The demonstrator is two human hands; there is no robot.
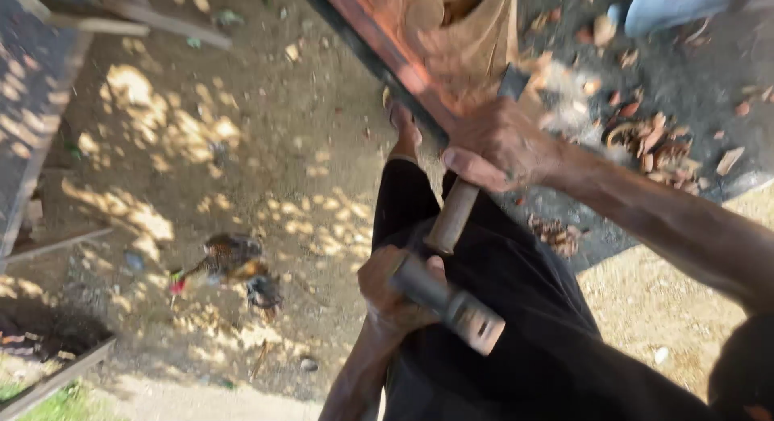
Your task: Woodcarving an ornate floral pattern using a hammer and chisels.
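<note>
Two hands work over a reddish-brown carved wooden panel (pixel 435 50) with a dark straight edge running diagonally from the top of the view down toward the person's foot (pixel 403 127). The right hand (pixel 500 143) is clamped around a chisel with a round pale wooden handle (pixel 453 215), just below the panel's dark edge; the handle's free end points down toward the lap, and the grey blade end rises above the knuckles onto the carved surface. The left hand (pixel 395 296), farther below the panel, is closed on a dark cylindrical metal mallet (pixel 451 304) whose blunt end sticks out to the right, just under the chisel's handle end but not touching it. Black trousers (pixel 500 308) fill the space between the hands.

Right of the panel, curled reddish wood shavings (pixel 653 143) lie scattered on a dark mat (pixel 709 99). Left of the panel stretches bare sandy ground (pixel 242 147) in dappled sunlight, with much open room; a small dark heap of debris (pixel 234 264) lies on it, well apart from the panel.
</note>
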